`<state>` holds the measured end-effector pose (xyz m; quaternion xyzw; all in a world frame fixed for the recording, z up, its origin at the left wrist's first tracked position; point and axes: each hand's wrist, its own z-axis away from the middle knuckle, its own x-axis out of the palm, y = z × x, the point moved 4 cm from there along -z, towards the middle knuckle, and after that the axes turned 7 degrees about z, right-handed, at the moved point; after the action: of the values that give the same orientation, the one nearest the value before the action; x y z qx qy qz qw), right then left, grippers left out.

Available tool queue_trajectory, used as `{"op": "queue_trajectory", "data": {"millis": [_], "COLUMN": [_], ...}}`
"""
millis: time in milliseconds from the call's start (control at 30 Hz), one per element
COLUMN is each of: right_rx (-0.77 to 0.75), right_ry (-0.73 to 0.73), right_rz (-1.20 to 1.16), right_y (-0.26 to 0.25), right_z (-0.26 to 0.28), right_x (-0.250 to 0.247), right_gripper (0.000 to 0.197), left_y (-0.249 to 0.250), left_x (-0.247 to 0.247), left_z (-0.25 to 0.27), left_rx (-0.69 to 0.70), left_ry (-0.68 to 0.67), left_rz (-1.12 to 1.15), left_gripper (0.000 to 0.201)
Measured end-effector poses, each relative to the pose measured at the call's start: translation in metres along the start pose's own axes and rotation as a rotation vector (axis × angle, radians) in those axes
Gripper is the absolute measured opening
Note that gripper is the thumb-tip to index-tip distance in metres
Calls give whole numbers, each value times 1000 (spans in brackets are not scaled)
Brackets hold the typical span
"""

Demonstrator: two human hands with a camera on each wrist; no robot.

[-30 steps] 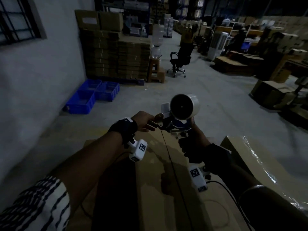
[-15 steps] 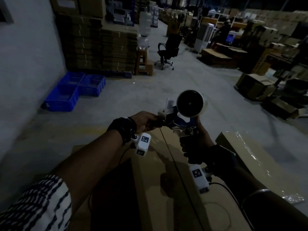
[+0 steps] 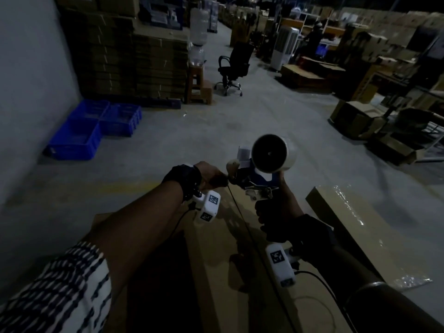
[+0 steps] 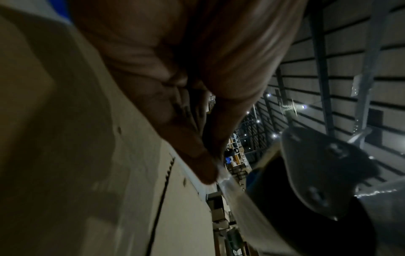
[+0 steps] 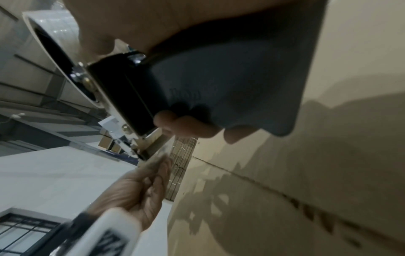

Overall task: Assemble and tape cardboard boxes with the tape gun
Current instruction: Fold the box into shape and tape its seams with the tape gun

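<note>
A brown cardboard box (image 3: 240,272) lies under my arms with its centre seam (image 3: 249,236) running away from me. My right hand (image 3: 276,205) grips the dark handle of the tape gun (image 3: 254,179), held above the box's far end; its white tape roll (image 3: 272,152) faces me. In the right wrist view my fingers (image 5: 184,124) wrap the handle (image 5: 219,86). My left hand (image 3: 211,175) pinches the clear tape end (image 4: 228,181) at the gun's front, thumb against fingertips (image 4: 206,169).
A second flattened box (image 3: 355,227) with shiny film lies to the right. Blue crates (image 3: 91,131) sit by the left wall, stacked cartons (image 3: 134,61) behind them, an office chair (image 3: 233,68) further down the bare concrete aisle. More boxes (image 3: 360,118) crowd the right side.
The head view has tilted and shifted, so the room has slid up and left. Both hands stay on the tape gun at the box's far end, moved slightly right.
</note>
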<state>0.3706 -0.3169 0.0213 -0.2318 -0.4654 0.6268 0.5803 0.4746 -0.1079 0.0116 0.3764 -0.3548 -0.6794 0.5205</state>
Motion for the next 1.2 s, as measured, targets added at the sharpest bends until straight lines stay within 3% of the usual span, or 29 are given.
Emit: {"op": "queue_trajectory", "data": {"millis": [100, 167, 200, 300, 433, 533, 700, 867, 933, 1000, 1200], "right_rx": [-10, -28, -35, -53, -38, -55, -161, -174, -176, -166, -113], "right_ry": [81, 131, 140, 161, 148, 181, 211, 245, 186, 150, 284], "right_rz": [30, 30, 26, 22, 28, 46, 107, 140, 138, 160, 190], "right_y": [5, 7, 6, 4, 9, 13, 13, 3, 1, 3, 12], "right_z": [-5, -7, -8, -10, -10, -11, -20, -22, -25, -31, -40], "right_x": [0, 2, 5, 7, -2, -8, -5, 7, 10, 14, 10], "right_gripper": [93, 90, 91, 92, 91, 81, 64, 24, 30, 62, 92], "left_y": [7, 12, 15, 21, 33, 35, 33, 33, 35, 35, 30], "left_x": [-2, -4, -4, -1, -3, -6, -1, -1, -2, -4, -8], "left_z": [-7, -12, -15, -35, -40, -47, -72, -79, -77, -74, -80], "left_rx": [17, -4, -1, 55, 134, 71, 108, 136, 148, 166, 140], "left_ry": [22, 79, 119, 175, 193, 129, 76, 63, 63, 60, 29], "left_rz": [-111, -339, -423, -498, -465, -398, -517, -594, -652, -733, -751], "left_gripper": [30, 18, 24, 41, 37, 25, 28, 34, 34, 33, 25]}}
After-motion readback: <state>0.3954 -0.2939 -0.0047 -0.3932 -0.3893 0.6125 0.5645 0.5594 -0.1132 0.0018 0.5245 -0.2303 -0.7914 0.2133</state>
